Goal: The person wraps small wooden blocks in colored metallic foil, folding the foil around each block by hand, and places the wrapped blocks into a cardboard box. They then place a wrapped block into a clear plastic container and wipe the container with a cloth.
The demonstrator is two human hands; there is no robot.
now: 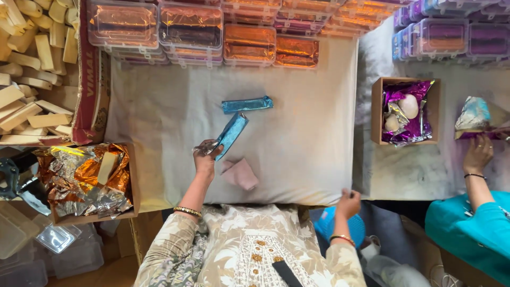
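The left hand (pixel 206 157) is closed in a pinch on the lower end of a blue foil-wrapped bar (pixel 231 135), a long, flat, shiny packet with crinkled ends that rises at a slant from the fingers over the white cloth (pixel 297 138). A scrap of silver foil shows at the fingers beside the bar's end. The bar sits above the cloth's middle, nearer its near edge than its far edge. The right hand (pixel 348 203) rests at the cloth's near right corner, fingers curled on the cloth edge and holding nothing else.

Just right of the left hand, a small pink folded piece (pixel 240 174) lies flat on the cloth, soft and matte. A second blue foil-wrapped bar (pixel 247 104) lies flat toward the far edge, apart from the held one, its wrapping equally glossy and creased.

Along the far edge stand rows of clear plastic boxes (pixel 249 43) filled with orange and brown foil packets. At the left edge a cardboard box (pixel 101 183) holds crumpled orange and silver foil sheets; beyond it, a larger carton (pixel 37 69) holds pale unwrapped bars. To the right, a small cardboard box (pixel 406 110) contains purple foil and pale rounded pieces. Another person's hand (pixel 478 154), sleeved in teal, touches a foil bundle (pixel 475 118).
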